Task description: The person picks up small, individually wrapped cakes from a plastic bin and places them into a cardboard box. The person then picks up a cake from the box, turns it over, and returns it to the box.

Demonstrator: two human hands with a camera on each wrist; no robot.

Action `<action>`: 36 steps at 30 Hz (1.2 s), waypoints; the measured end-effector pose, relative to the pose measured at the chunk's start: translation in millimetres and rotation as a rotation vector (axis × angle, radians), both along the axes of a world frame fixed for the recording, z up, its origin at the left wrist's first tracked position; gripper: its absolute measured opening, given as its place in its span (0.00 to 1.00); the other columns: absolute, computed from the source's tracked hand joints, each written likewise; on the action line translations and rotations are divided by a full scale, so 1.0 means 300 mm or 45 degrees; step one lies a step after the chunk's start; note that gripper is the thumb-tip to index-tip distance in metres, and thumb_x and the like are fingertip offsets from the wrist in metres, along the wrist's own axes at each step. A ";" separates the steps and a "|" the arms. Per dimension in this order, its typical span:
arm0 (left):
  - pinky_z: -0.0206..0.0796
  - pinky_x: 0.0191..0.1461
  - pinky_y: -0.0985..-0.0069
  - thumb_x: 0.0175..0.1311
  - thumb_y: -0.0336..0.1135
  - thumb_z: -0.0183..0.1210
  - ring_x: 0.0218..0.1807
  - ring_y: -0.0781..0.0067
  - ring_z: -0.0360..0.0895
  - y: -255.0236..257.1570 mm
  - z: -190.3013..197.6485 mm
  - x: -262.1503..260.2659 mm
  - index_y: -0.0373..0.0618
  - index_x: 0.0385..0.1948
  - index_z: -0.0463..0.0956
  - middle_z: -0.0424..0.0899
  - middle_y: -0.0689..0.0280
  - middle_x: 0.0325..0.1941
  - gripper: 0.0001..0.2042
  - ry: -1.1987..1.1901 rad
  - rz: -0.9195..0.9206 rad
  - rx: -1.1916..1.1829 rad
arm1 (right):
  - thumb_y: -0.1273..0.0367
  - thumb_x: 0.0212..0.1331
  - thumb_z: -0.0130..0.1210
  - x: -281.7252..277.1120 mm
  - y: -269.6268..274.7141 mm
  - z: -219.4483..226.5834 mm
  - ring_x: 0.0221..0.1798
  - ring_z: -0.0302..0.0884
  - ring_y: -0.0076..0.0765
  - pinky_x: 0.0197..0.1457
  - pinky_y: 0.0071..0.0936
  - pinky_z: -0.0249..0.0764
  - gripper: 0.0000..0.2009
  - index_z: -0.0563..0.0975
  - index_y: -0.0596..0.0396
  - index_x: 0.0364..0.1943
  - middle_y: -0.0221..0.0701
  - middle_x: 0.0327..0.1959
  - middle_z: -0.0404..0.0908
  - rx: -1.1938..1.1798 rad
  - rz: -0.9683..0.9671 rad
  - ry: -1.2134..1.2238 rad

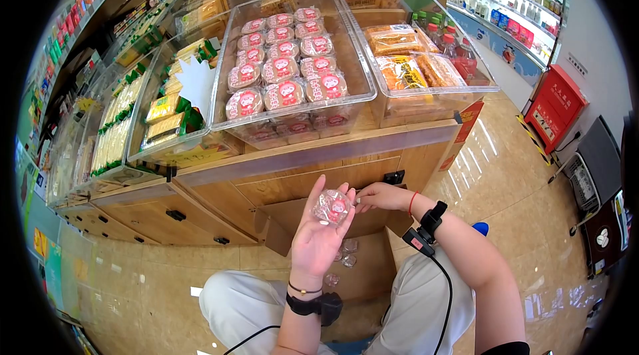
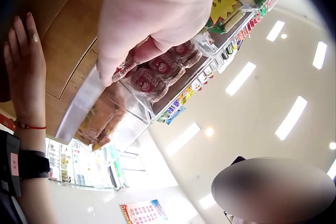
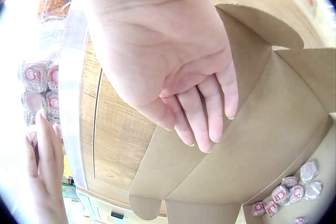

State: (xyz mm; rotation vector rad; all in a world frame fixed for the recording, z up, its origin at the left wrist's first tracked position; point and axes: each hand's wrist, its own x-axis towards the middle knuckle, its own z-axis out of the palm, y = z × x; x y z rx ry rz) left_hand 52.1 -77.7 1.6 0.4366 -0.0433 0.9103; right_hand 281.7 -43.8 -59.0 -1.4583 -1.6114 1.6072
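A round cake in a clear wrapper with a red-and-pink printed label lies on the fingers of my upturned left hand, gripped between fingers and thumb. Just to its right is my right hand, fingertips close beside the left fingers. In the right wrist view the right hand hangs palm-visible with loosely bent fingers and nothing in them. Beneath both hands stands an open cardboard box, its flaps spread. Several small wrapped cakes lie at its bottom.
Ahead, a clear plastic bin holds stacked rows of matching wrapped cakes. Another clear bin to its right has packaged breads. Wooden cabinet fronts with dark handles rise behind the box. A red floor box stands far right.
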 end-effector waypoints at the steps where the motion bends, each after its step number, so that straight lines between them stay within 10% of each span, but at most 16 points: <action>1: 0.49 0.73 0.57 0.57 0.19 0.42 0.74 0.51 0.45 -0.002 -0.002 -0.001 0.43 0.69 0.45 0.50 0.48 0.71 0.34 0.066 0.041 0.059 | 0.66 0.64 0.42 -0.001 -0.001 0.001 0.48 0.78 0.28 0.55 0.25 0.71 0.17 0.76 0.57 0.52 0.35 0.44 0.82 0.000 -0.008 0.002; 17: 0.59 0.67 0.64 0.47 0.29 0.69 0.64 0.58 0.66 -0.017 0.211 -0.018 0.42 0.56 0.60 0.70 0.55 0.58 0.33 0.535 0.429 0.801 | 0.65 0.61 0.45 -0.001 -0.004 0.002 0.46 0.78 0.28 0.55 0.25 0.71 0.19 0.77 0.60 0.51 0.35 0.43 0.83 0.044 0.026 -0.029; 30: 0.62 0.61 0.73 0.49 0.20 0.58 0.57 0.64 0.71 0.281 0.632 0.063 0.40 0.53 0.67 0.73 0.59 0.53 0.25 1.235 1.404 1.781 | 0.66 0.61 0.44 0.001 -0.011 0.021 0.45 0.79 0.29 0.54 0.25 0.72 0.18 0.77 0.59 0.51 0.36 0.42 0.83 0.062 0.039 -0.078; 36: 0.61 0.62 0.67 0.47 0.24 0.60 0.58 0.56 0.70 0.386 0.666 0.079 0.42 0.48 0.73 0.76 0.57 0.52 0.21 1.585 1.224 2.213 | 0.67 0.61 0.43 0.003 -0.008 0.016 0.46 0.79 0.29 0.54 0.26 0.72 0.18 0.77 0.59 0.51 0.36 0.43 0.83 0.067 0.052 -0.066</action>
